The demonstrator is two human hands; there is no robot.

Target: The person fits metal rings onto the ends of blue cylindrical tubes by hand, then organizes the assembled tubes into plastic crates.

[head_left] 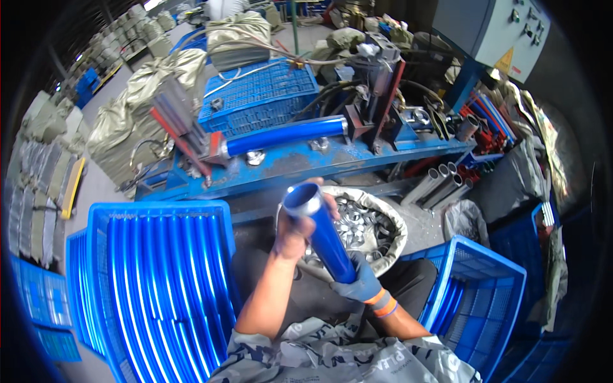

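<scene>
A shiny blue metal tube (329, 246) is tilted in front of me, its open silvery end up and to the left. My bare left hand (295, 237) is closed around that upper end, slightly blurred. Round the lower end wraps my right hand (359, 281), in a grey-blue glove with an orange cuff. Behind the tube, a pale fabric-lined round container (397, 223) holds many silvery metal rings (357, 223). A second blue tube (287, 136) lies across the blue machine bench (287, 167), between two upright end fixtures.
To my left a blue crate (159, 207) is filled with blue tubes. Another blue crate (488, 271), at right, has some tubes inside. Bare metal pipes (434, 182) lean beyond the ring container. A grey control box (491, 32) stands at the back right; sacks (137, 96) crowd the back left.
</scene>
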